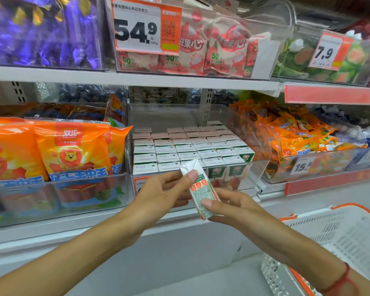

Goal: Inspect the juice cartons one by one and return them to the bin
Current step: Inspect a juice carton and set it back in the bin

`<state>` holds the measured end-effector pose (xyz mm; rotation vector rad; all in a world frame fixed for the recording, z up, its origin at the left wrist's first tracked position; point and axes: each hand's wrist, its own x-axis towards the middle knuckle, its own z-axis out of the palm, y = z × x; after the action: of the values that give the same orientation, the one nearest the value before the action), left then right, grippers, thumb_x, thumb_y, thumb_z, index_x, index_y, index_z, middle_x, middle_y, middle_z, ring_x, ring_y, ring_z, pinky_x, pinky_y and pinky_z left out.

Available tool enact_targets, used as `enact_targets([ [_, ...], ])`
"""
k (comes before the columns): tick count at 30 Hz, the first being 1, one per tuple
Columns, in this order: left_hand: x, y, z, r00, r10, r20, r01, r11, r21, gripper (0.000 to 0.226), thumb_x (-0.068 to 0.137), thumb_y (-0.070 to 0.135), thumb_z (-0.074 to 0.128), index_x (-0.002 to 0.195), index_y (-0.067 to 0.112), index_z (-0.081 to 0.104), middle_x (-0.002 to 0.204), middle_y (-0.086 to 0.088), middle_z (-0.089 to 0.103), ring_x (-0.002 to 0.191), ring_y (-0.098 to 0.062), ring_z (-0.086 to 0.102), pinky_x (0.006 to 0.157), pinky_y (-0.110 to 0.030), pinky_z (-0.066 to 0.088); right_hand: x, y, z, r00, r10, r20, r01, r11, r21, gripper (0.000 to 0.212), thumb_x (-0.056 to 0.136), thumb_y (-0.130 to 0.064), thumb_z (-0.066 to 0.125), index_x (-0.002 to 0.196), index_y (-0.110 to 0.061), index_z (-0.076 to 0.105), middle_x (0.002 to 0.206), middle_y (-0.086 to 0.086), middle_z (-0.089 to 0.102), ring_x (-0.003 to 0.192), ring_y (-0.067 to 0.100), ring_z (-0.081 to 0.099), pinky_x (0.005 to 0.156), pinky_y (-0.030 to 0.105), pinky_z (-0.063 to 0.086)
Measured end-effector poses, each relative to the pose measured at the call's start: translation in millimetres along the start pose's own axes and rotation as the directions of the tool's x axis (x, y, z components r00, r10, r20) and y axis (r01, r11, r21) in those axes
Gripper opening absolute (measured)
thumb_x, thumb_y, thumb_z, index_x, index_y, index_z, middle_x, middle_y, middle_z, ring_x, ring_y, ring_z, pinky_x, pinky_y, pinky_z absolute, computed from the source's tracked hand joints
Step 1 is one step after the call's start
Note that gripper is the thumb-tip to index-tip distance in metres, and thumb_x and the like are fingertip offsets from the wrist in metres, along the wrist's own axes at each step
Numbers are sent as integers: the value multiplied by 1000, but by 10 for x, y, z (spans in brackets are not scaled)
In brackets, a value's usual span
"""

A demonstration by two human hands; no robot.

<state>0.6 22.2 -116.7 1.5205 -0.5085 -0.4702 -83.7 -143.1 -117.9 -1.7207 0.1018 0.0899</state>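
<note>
Two bare hands hold one small juice carton in front of a shop shelf; the carton is tilted, its folded white top up and to the left, its printed side panel facing the viewer. The left hand pinches the upper part, thumb curled over the top edge; the right hand grips the lower end, thumb pressed on the panel. Just beyond, a clear plastic bin holds rows of upright cartons, its far part bare; orange sausage packs fill the bin to the left; orange snack bags lie to the right; a white basket with orange rim sits near right.
</note>
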Motion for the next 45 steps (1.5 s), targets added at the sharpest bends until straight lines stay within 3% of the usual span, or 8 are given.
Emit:
enact_targets([
  [4, -40, -23, 42, 1000, 24, -19, -21, 989, 145, 33, 87, 51, 52, 99, 28, 73, 94, 14, 76, 89, 2, 71, 67, -16, 57, 15, 107, 123, 971, -72, -227, 64, 997, -39, 49, 61, -48, 83, 103, -27, 70, 95, -16, 74, 92, 2, 68, 82, 18, 52],
  [7, -39, -36, 94, 999, 14, -41, -8, 990, 138, 27, 92, 44, 53, 89, 27, 73, 83, 16, 76, 79, -4, 73, 64, -20, 59, 5, 141, 113, 834, -309, -458, 142, 921, -363, 40, 62, -43, 86, 93, -30, 64, 83, -15, 71, 80, 1, 66, 67, 15, 52],
  [11, -41, -16, 102, 1000, 13, -19, -12, 998, 63, 32, 72, 51, 68, 92, 27, 71, 81, 11, 76, 76, -3, 73, 60, -14, 55, -19, 174, 137, 803, -466, -373, 180, 785, -592, 52, 61, -64, 74, 100, -39, 52, 91, -19, 64, 88, 0, 60, 71, 16, 49],
  [15, -31, -21, 6, 1000, 7, -27, -4, 994, 106, 15, 84, 38, 69, 96, 30, 71, 85, 11, 77, 80, -2, 72, 68, -17, 58, 14, 138, 83, 939, -224, -263, 156, 954, -254, 51, 67, -67, 67, 111, -43, 60, 104, -25, 66, 100, -2, 62, 87, 25, 54],
  [24, -113, 38, -81, 877, 447, 173, -476, 765, 434, 41, 83, 29, 73, 119, 45, 62, 116, 30, 65, 112, 6, 59, 88, -11, 49, -6, 20, -240, 868, -468, -168, 406, 862, -303, 43, 66, -13, 85, 104, -20, 65, 102, -11, 72, 98, 11, 68, 84, 15, 51],
  [30, -106, -31, -33, 828, 541, 146, -533, 680, 504, 50, 81, 8, 77, 119, 39, 65, 120, 26, 62, 117, 3, 55, 89, -8, 45, -14, 81, -253, 825, -546, -146, 457, 795, -399, 42, 71, -4, 83, 105, -18, 63, 106, -15, 70, 105, 7, 66, 90, 16, 50],
  [39, -44, -23, 19, 978, 210, 2, -210, 975, 73, 51, 75, 40, 66, 123, 46, 52, 106, 20, 72, 97, -6, 70, 79, -19, 56, -55, 66, -162, 855, -469, -221, 382, 858, -344, 54, 79, -47, 64, 129, -44, 46, 105, -21, 69, 99, 3, 67, 84, 16, 51],
  [45, -23, 65, -32, 999, 9, -50, -18, 982, -186, 32, 92, 32, 61, 121, 42, 55, 97, 0, 77, 88, -18, 75, 68, -20, 58, -76, 51, -134, 850, -526, 17, 468, 741, -481, 55, 93, -38, 59, 143, -45, 38, 143, -29, 42, 132, 1, 43, 104, 16, 37],
])
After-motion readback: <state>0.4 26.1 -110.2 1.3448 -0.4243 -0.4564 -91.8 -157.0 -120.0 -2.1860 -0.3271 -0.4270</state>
